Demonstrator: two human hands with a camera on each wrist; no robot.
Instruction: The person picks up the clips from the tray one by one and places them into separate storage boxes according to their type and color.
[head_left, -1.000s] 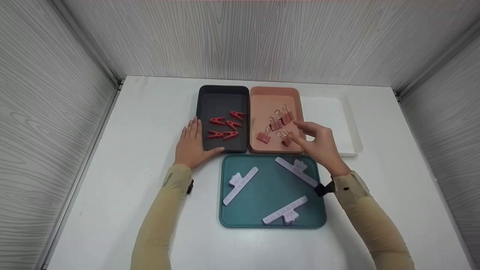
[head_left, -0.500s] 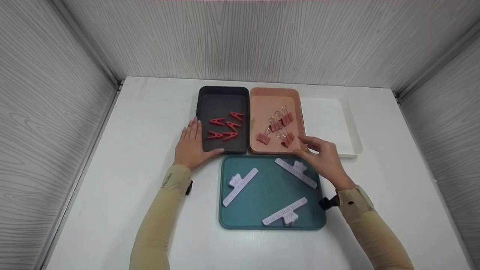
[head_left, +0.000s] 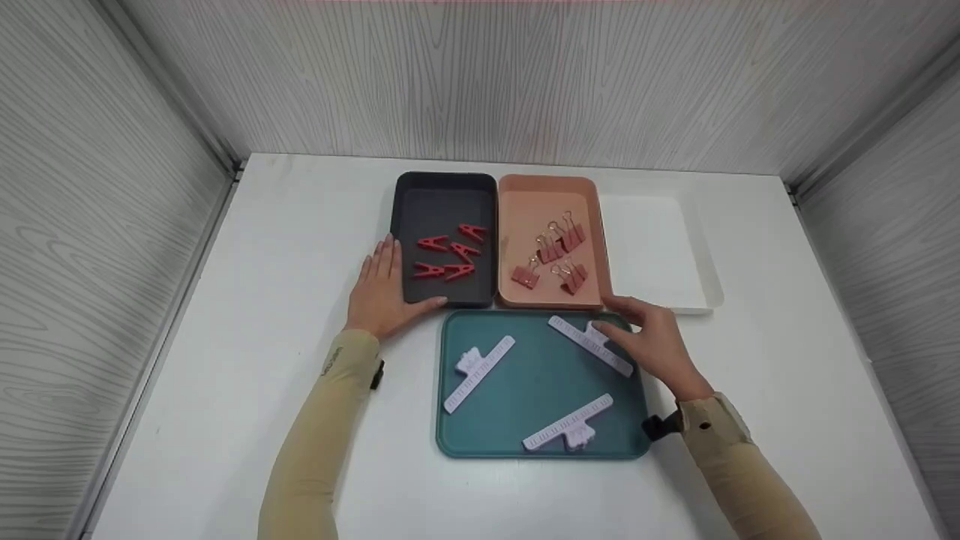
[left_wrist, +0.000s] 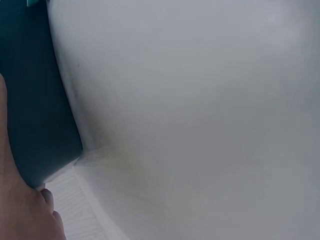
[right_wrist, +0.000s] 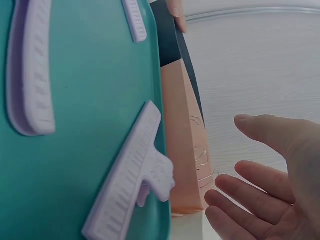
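Note:
My left hand (head_left: 379,296) lies flat along the left side of the black tray (head_left: 446,202), fingers straight and thumb across its near corner. Several small red clothespins (head_left: 450,255) lie in that tray. Beside it, the orange tray (head_left: 540,199) holds several pink binder clips (head_left: 551,247). My right hand (head_left: 656,341) hovers by the near right corner of the orange tray, thumb over a lilac ruler clip (head_left: 581,341) on the teal tray (head_left: 487,427). In the right wrist view its fingers (right_wrist: 255,197) are spread, holding nothing, apart from the ruler clip (right_wrist: 125,175).
Two more lilac ruler clips lie on the teal tray, one at left (head_left: 480,375) and one near the front (head_left: 568,424). A white tray (head_left: 712,277) stands right of the orange one. Grey wood-grain panels (head_left: 525,82) enclose the white table (head_left: 300,217) on three sides.
My right hand has drawn back from the binder clips in the orange tray toward the teal tray's upper right ruler clip. The left hand has stayed put.

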